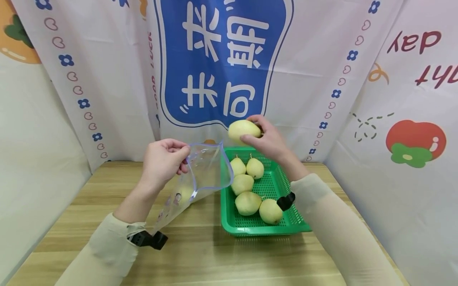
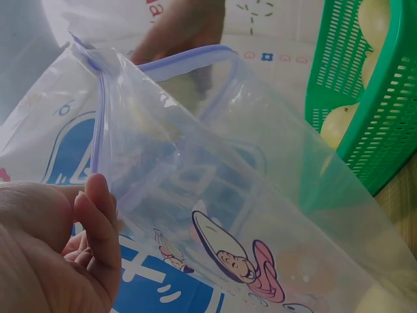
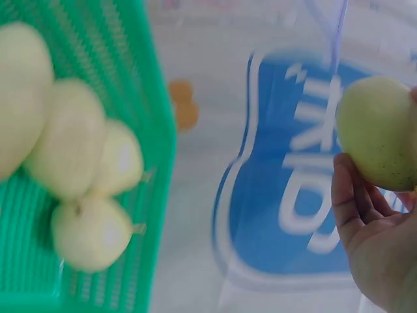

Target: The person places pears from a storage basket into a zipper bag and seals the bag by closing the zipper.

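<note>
My left hand pinches the purple-edged rim of a clear zip bag, whose mouth gapes toward the right. Low inside the bag, a pear shows through the plastic. Cartoon figures are printed on the bag's side in the left wrist view. Above the far end of a green basket, my right hand grips a yellow-green pear, raised higher than the bag's mouth. In the right wrist view that pear sits between thumb and fingers. Several pears lie in the basket.
The basket stands on a wooden table, right of the bag. A white printed cloth with a blue panel hangs behind the table, and light walls rise on both sides. Black straps with cameras sit on both wrists.
</note>
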The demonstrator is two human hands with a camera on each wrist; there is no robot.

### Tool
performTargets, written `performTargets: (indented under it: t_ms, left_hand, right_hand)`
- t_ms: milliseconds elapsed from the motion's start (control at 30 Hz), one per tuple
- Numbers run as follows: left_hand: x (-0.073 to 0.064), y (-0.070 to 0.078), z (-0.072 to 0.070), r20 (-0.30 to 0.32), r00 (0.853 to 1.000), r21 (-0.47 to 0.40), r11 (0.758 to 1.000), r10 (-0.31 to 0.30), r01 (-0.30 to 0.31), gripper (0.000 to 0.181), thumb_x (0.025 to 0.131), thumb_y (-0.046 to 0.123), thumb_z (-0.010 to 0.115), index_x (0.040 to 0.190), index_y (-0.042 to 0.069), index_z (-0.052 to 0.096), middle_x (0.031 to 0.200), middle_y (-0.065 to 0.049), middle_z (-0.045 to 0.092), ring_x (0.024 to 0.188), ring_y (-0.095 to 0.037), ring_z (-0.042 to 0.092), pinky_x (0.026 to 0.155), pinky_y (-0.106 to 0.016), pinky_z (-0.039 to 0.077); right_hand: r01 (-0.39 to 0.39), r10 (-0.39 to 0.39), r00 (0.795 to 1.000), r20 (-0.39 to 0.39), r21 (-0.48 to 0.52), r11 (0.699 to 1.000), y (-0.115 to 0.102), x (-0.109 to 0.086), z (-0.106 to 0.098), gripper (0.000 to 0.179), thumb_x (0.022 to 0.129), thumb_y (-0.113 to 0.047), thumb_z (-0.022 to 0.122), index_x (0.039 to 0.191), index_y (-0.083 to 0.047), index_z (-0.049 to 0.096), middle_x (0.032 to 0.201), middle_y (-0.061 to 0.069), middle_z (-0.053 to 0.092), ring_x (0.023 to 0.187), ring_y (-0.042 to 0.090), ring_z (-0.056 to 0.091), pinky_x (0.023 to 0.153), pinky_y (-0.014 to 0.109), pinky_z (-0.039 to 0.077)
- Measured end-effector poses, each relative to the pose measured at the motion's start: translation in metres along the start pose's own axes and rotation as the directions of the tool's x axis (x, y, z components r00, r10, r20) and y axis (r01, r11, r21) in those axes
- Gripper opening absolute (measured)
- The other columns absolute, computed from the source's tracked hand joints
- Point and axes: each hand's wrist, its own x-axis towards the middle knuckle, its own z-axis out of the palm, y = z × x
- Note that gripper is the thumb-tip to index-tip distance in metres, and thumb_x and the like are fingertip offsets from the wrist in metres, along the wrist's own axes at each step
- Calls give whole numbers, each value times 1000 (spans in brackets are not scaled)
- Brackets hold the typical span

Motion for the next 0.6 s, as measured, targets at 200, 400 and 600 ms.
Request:
performTargets:
  t_ms: [200, 400, 600]
  left_hand:
    - [1, -1, -2, -2, 1000, -1, 1000, -2, 2, 27, 105, 13, 69, 120, -9, 73, 68, 0, 74, 52, -8, 67, 49, -22, 58]
    - [1, 0, -4, -17, 1000, 18, 1000, -6, 7, 27, 105, 15, 69, 119, -8, 73, 68, 2, 73, 52, -8, 67, 50, -21, 58]
    - [1, -1, -5, -21, 1000, 42, 999, 0, 1, 28, 106, 15, 68, 119, -9, 73, 66, 5, 71, 52, -7, 67, 50, -21, 58]
  right_hand:
    - [170, -169, 968, 186, 11, 985, -27, -5, 29, 61, 95, -30, 82, 150, -20, 58, 137, 8, 64, 109, 28, 64, 85, 42, 60]
    - [263, -213, 893, 395, -75, 962, -33, -8, 47, 64, 95, -29, 85, 153, -14, 60, 138, 5, 67, 97, 19, 66, 83, 38, 61]
    - [236, -199, 921, 335, -74, 969, -32, -7, 43, 35, 107, -24, 70, 140, -12, 68, 130, 8, 74, 87, 21, 66, 81, 38, 60]
